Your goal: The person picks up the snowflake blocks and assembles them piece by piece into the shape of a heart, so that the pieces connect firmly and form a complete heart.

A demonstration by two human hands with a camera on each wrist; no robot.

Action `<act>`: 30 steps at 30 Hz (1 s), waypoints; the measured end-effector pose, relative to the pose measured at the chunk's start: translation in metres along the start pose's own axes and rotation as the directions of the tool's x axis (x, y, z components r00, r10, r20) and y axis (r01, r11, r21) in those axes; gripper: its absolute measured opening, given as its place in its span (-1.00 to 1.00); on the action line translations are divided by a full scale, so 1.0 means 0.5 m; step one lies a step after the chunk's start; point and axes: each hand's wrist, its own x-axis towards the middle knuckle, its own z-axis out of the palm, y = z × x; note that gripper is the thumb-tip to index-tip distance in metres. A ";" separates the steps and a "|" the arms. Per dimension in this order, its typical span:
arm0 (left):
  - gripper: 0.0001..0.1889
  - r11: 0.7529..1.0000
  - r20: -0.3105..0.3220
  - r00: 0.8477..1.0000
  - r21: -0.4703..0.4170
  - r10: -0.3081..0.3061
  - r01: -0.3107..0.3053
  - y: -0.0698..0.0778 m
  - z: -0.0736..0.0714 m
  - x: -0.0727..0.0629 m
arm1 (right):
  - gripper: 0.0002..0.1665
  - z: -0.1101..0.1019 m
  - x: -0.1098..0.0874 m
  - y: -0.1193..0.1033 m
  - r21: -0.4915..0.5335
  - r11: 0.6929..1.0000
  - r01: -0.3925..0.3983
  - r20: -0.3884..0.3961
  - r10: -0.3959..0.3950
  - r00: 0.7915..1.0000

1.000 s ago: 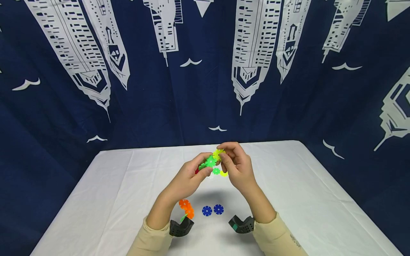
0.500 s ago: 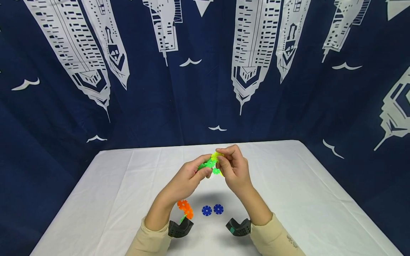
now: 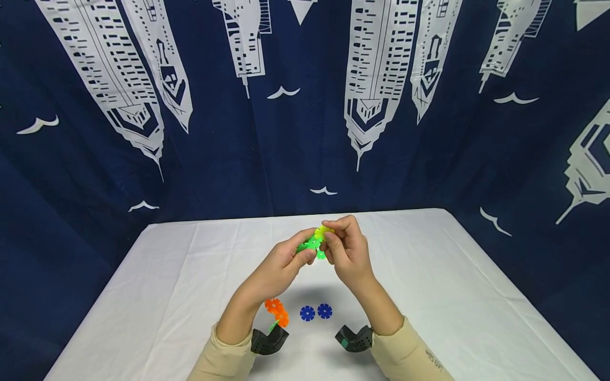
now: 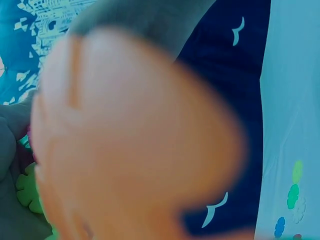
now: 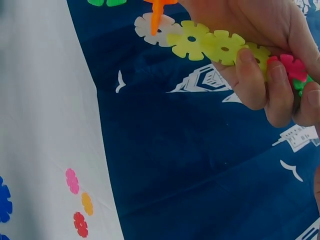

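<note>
In the head view, both hands meet above the far part of the table. My left hand (image 3: 278, 267) grips a chain of joined flower-shaped plastic discs, its green disc (image 3: 311, 243) showing between thumb and fingers. My right hand (image 3: 350, 248) pinches a yellow disc (image 3: 322, 232) at the upper end of that chain. From the right wrist, curled fingers (image 5: 277, 95) hold a row of discs: a pink one (image 5: 291, 67), several yellow discs (image 5: 192, 40), a white one (image 5: 147, 29) and an orange one (image 5: 158, 12) set crosswise. A blurred hand (image 4: 135, 140) covers most of the left wrist view.
Joined orange discs (image 3: 282, 317) with a green piece (image 3: 273, 324) lie near the left forearm. Two blue discs (image 3: 307, 313) lie between the arms. Another green disc (image 3: 321, 255) shows below the hands. The white-covered table (image 3: 419, 275) ends at a dark blue curtain (image 3: 267, 159).
My right hand has shifted slightly left and down with the yellow disc, and the chain has tilted. A yellow disc on the table is now hidden behind the right hand. The left hand barely moved.
</note>
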 end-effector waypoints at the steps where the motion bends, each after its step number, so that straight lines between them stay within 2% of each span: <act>1: -0.60 1.000 0.000 1.000 -0.003 0.002 -0.002 0.000 0.000 0.000 | -0.84 -0.001 0.000 -0.001 -0.002 1.000 -0.015 0.005 0.015 1.000; 5: -0.55 1.000 0.017 1.000 -0.012 0.003 -0.003 -0.004 0.003 0.001 | -0.88 -0.012 0.003 -0.006 -0.054 0.992 -0.113 0.051 0.116 0.992; 10: -0.48 0.999 0.048 0.998 -0.004 -0.036 0.036 -0.007 0.006 0.004 | -0.86 -0.025 0.008 -0.017 -0.093 0.971 -0.220 0.151 0.232 0.961; 13: -0.45 0.999 0.042 0.998 0.012 -0.043 0.042 -0.007 0.004 0.004 | -0.80 -0.030 0.012 -0.022 -0.111 0.963 -0.244 0.179 0.261 0.949; 16: -0.42 0.999 0.023 0.999 0.013 -0.048 0.048 -0.005 0.001 0.004 | -0.77 -0.034 0.015 -0.025 -0.119 0.967 -0.225 0.175 0.243 0.954; 20: -0.40 0.998 -0.009 0.998 -0.017 -0.054 0.054 -0.005 -0.004 0.005 | -0.74 -0.044 0.018 -0.026 -0.089 0.981 -0.173 0.136 0.184 0.973; 22: -0.41 0.999 -0.035 0.998 -0.016 -0.049 0.048 -0.012 -0.008 0.006 | -0.73 -0.052 0.019 -0.026 -0.079 0.986 -0.150 0.097 0.157 0.983; 24: -0.42 0.998 -0.071 0.995 -0.011 -0.068 0.068 -0.023 -0.014 0.007 | -0.74 -0.060 0.020 -0.027 -0.071 0.989 -0.133 0.046 0.136 0.990; 27: -0.43 0.986 -0.106 0.981 -0.053 -0.161 0.156 -0.047 -0.022 0.010 | -0.77 -0.073 0.023 -0.030 -0.051 0.993 -0.110 -0.048 0.108 0.993; 30: -0.42 0.949 -0.088 0.949 -0.125 -0.301 0.289 -0.072 -0.031 0.010 | -0.80 -0.084 0.027 -0.033 -0.008 0.996 -0.091 -0.139 0.089 0.986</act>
